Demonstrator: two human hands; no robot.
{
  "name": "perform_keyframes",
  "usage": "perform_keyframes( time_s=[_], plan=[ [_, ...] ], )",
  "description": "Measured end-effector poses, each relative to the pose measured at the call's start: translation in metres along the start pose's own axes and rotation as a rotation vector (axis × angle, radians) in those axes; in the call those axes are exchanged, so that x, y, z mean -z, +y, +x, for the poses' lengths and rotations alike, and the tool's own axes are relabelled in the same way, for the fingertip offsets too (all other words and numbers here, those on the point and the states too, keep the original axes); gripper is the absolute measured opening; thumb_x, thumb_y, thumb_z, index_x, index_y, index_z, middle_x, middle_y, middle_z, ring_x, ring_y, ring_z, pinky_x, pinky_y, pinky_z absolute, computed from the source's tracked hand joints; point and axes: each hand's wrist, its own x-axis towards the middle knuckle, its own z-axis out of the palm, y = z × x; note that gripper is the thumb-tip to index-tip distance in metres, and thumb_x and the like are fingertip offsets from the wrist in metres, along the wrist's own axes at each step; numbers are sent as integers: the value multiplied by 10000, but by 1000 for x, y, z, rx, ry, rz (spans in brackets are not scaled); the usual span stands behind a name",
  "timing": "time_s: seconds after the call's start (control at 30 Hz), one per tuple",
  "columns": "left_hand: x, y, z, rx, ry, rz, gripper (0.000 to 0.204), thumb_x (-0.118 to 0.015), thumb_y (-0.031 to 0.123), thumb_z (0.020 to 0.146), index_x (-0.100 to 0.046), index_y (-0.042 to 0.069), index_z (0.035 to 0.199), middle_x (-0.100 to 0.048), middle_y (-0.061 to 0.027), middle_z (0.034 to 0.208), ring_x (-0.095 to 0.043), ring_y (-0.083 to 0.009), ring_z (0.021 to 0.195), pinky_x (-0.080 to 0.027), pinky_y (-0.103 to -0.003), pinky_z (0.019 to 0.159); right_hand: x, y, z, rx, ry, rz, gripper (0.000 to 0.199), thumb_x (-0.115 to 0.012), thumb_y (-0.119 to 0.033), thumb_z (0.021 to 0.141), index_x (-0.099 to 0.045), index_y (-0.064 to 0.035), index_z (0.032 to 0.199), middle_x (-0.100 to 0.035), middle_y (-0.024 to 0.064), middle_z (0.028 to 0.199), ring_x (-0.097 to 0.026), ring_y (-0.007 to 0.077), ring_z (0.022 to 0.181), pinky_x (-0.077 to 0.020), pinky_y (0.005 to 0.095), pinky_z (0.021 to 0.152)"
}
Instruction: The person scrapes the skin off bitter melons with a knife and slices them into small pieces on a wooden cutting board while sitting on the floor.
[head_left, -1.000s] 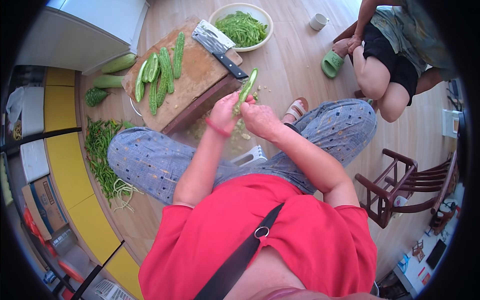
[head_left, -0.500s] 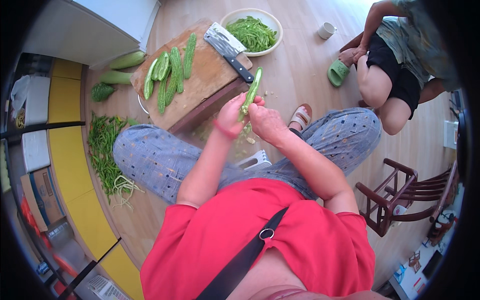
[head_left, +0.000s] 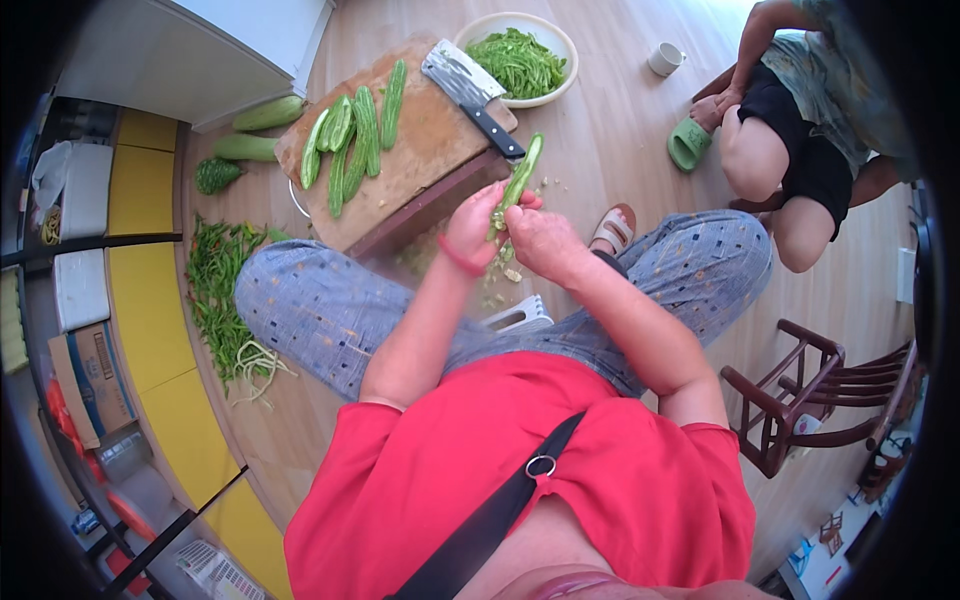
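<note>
My left hand (head_left: 474,226) is closed around a halved bitter melon (head_left: 522,175), its pale hollow side showing and its tip pointing up and away from me. My right hand (head_left: 543,240) has its fingers pressed together on the melon's lower, near end, where bits of pith show. Whether those fingers also hold a small tool is hidden. Just beyond my hands is a wooden cutting board (head_left: 420,165) on a raised base. Several bitter melon pieces (head_left: 364,130) lie on it, some with the cut side up. A cleaver (head_left: 470,90) rests at the board's right edge.
Behind the board stands a pale bowl (head_left: 572,75) of sliced green vegetable. Whole gourds (head_left: 268,114) and a heap of green peppers (head_left: 218,285) lie left on the floor. A white mug (head_left: 666,59), a seated person (head_left: 800,130) and a wooden chair (head_left: 800,400) are right.
The view has shifted slightly, so the scene sits a little further right. Both hands stay on the melon half, which leans slightly more to the right.
</note>
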Motion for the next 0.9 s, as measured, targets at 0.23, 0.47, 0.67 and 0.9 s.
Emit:
perform_keyframes(
  time_s=[0.23, 0.47, 0.67, 0.9],
  plan=[
    [15, 0, 6, 34, -127, -166, 333, -384, 240, 894, -496, -39, 1037, -546, -159, 1016, -520, -260, 987, -406, -379, 879, 16, -12, -4, 130, -153, 20, 118, -436, -33, 709, -474, 30, 800, -570, 216, 689, -584, 362, 652, -458, 455, 558],
    [22, 7, 10, 23, -121, -174, 328, -384, 219, 895, -479, -31, 1086, -551, -145, 1024, -535, -239, 961, -420, -356, 853, 10, 4, 1, -61, 52, 83, 155, -417, -40, 741, -469, 2, 881, -577, 189, 763, -578, 360, 698, -450, 466, 597],
    [6, -8, 11, -110, 4, 45, 330, -384, 197, 897, -456, -18, 1136, -562, -105, 1021, -549, -175, 920, -441, -288, 794, 9, 2, 4, -196, 91, 151, 112, -438, -69, 753, -465, -26, 854, -579, 195, 732, -586, 343, 681, -461, 444, 563],
    [12, -2, 3, -31, 57, -30, 291, -424, 177, 878, -483, -30, 1074, -559, -135, 966, -541, -239, 926, -424, -358, 854, -19, 2, -1, 136, 66, 64, 63, -480, -84, 703, -466, -23, 700, -552, 160, 590, -571, 315, 541, -449, 412, 458]
  ],
)
